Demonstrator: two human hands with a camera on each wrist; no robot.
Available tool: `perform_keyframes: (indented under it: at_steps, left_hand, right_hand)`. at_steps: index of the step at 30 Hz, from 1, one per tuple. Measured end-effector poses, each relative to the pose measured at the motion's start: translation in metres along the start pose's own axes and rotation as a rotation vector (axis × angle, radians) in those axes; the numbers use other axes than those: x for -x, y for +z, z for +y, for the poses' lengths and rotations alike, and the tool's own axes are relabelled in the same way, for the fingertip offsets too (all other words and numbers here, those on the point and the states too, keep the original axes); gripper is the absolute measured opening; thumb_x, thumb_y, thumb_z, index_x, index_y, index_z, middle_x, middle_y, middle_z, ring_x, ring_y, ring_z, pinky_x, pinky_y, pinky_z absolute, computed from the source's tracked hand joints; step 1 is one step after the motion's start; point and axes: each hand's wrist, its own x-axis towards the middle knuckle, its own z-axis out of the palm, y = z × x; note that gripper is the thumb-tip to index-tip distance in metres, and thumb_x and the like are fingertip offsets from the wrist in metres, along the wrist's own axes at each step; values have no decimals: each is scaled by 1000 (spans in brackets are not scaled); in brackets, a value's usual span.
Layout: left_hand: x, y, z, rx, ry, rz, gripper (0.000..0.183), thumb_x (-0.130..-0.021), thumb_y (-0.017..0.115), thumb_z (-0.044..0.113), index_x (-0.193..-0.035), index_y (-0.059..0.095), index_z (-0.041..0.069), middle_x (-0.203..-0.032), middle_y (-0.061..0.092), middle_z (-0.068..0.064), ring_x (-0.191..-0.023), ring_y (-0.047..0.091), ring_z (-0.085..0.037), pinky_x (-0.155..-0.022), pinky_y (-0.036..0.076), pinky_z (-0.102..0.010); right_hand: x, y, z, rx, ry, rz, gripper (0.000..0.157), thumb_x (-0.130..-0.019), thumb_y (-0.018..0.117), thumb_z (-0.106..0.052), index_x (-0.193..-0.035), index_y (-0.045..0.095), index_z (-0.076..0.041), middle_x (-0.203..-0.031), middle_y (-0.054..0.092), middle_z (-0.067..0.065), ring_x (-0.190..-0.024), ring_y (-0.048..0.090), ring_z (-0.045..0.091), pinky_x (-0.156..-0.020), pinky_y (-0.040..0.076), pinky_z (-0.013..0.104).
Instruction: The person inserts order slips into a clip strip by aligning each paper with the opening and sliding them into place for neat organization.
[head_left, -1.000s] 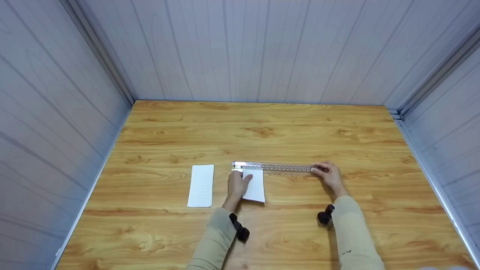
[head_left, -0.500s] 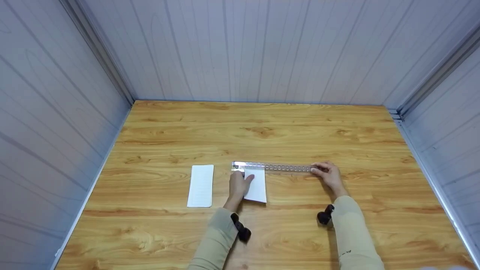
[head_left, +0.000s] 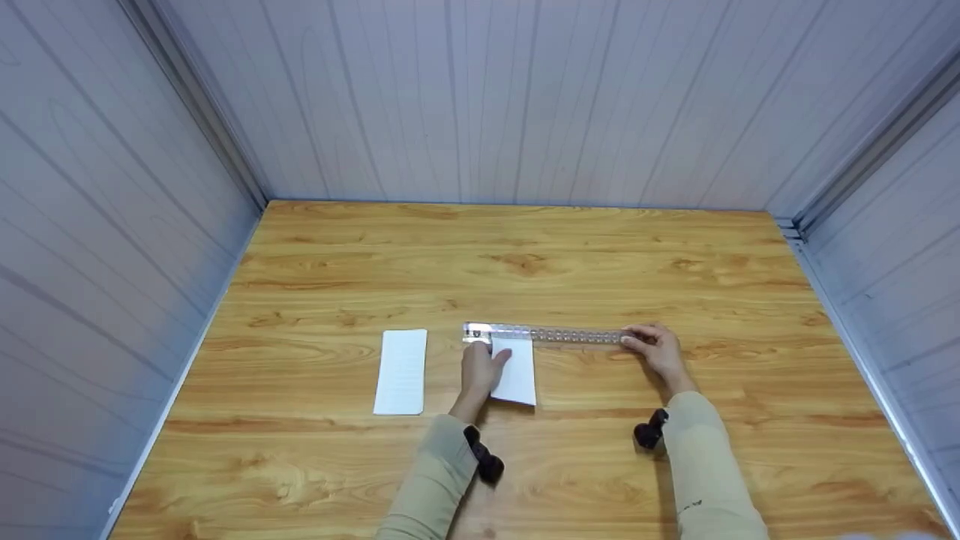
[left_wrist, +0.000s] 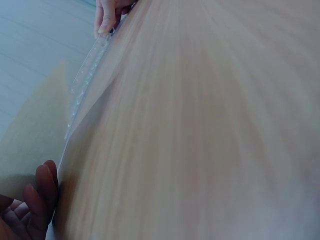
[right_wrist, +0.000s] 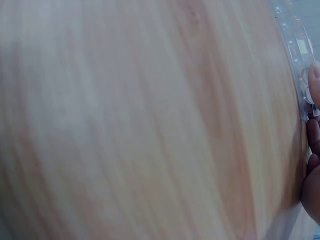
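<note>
A clear ruler (head_left: 574, 335) with a row of round holes lies crosswise on the table. My right hand (head_left: 658, 351) pinches its right end between thumb and fingers; in the right wrist view the thumb is on top of the ruler (right_wrist: 295, 50). Near the ruler's left end, my left hand (head_left: 478, 371) grips the left side of a small white sheet of paper (head_left: 517, 379), thumb on its upper face. The sheet's far edge overlaps the ruler. In the left wrist view the paper (left_wrist: 35, 130) stands tilted up from the table, with fingers (left_wrist: 46, 185) beneath it.
A second white slip of paper (head_left: 400, 373), faintly lined, lies flat to the left of my left hand. The wood-grain table (head_left: 517, 255) is bounded by pale panel walls (head_left: 487, 97) at the back and both sides.
My left hand has slid the sheet of paper slightly to the right along the ruler. The right hand, the ruler and the other slip have stayed in place.
</note>
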Motion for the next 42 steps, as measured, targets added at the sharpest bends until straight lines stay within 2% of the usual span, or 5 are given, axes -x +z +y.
perform_keyframes:
  at_steps: [8,19,27,32,42]
  left_hand:
    - [-1,3,1,-3,9,6,37,-79,65,13,-54,38,10,-52,32,1,-49,36,-13,-45,28,-25]
    - [-2,8,1,-15,0,-10,42,-80,65,14,-52,34,11,-50,29,2,-46,33,-11,-43,27,-23]
    - [-2,10,3,-19,15,-13,44,-80,65,13,-52,31,11,-49,25,4,-45,30,-10,-43,25,-23]
    - [-2,12,5,-15,8,-24,42,-80,65,13,-53,33,10,-51,27,3,-47,31,-11,-44,25,-23]
    - [-1,16,9,-7,-18,-46,26,-81,64,13,-60,51,3,-53,40,1,-49,39,-11,-45,31,-23]
  right_hand:
    - [-1,0,0,-35,7,3,23,-75,68,-6,-94,64,7,-89,55,12,-79,48,10,-69,40,16]
    - [0,-1,-3,-49,42,-12,26,-75,68,-7,-97,64,6,-95,55,16,-80,47,7,-70,39,16]
    - [0,0,-2,-155,80,-16,26,-76,65,3,-100,60,13,-96,50,19,-77,48,4,-67,45,16]
    - [0,0,-2,-63,56,-6,27,-76,68,-6,-98,63,9,-95,54,16,-80,47,7,-70,38,14]
    - [0,1,-2,-92,67,5,26,-75,68,-3,-97,63,9,-93,55,14,-78,47,6,-70,38,15]
